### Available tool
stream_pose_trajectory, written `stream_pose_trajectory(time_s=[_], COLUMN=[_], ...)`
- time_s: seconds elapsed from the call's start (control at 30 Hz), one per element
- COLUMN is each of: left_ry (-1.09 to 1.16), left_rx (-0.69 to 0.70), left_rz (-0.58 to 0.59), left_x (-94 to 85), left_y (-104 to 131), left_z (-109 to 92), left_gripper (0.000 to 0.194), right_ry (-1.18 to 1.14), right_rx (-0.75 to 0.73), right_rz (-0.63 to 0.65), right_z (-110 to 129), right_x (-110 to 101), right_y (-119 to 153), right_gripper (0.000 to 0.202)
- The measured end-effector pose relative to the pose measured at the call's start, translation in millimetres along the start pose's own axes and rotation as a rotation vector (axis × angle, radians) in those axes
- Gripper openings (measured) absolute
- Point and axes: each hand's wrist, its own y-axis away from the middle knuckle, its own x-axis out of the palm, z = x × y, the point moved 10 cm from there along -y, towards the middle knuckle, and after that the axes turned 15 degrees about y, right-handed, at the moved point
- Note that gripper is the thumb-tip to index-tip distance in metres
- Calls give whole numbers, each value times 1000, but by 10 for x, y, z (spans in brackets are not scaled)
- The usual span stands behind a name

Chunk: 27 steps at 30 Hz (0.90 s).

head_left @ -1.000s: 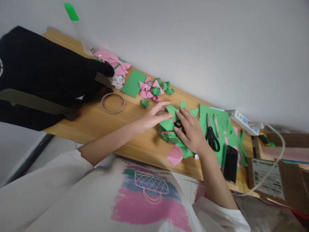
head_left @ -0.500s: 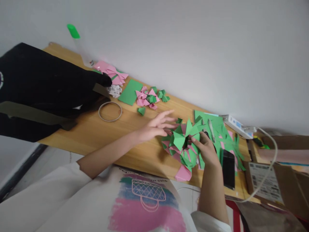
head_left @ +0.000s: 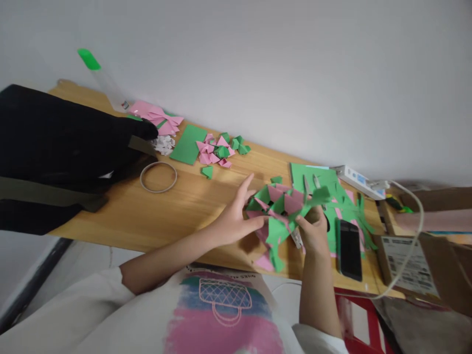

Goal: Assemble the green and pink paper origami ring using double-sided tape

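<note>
A folded-paper origami model of green and pink pieces is held just above the table, tilted so its open pockets face up. My left hand grips its left side, the thumb on the near face and the index finger stretched up. On the opposite side my right hand pinches the model with the thumb in front; its other fingers are hidden behind the paper. A green flap sticks out to the right above that hand. One small green folded piece lies just behind the model.
Pink and green folded pieces lie at the back, near a green sheet and a ring. To the right are a phone, green paper strips and a power strip. A black bag covers the left end.
My left hand has moved from beside the model onto its left side. The model has been turned over or tilted, now showing pockets instead of the central hole and green points.
</note>
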Motion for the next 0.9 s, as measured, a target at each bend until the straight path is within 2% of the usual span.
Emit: stream_pose_trajectory(time_s=[0.1,0.23,0.4,0.57,0.67,0.73,0.8,0.87,0.9], left_ry=[-176,-291,-416,-492,-382,-166,120,346,361], left_rx=[154,288,364,379,335,249,98,-40,-57], left_rz=[20,54,44,49,13,-65,-198,-388,-423], left_x=[119,194,225,295,203,11,-248,-508,-574], left_y=[90,188,291,379,331,231,118,66,38], left_z=[-291,-537,-716,-824,-776,-641,-366,-41,57], left_gripper=[98,91,86,79,75,78,81,71,67], right_ry=[38,78,101,86,28,-2,-21,12,42], right_rx=[-55,-113,-144,-164,-192,-223,-246,-210,-171], right_rz=[-36,-81,-70,-93,-131,-144,-168,-166,-140], right_z=[178,344,486,662,773,861,934,932,895], right_x=[-52,-113,-150,-173,-198,-223,-268,-273,-241], right_y=[13,-11,-20,18,43,56,66,58,46], right_gripper=[57,42,35,26,29,47,60,58,54])
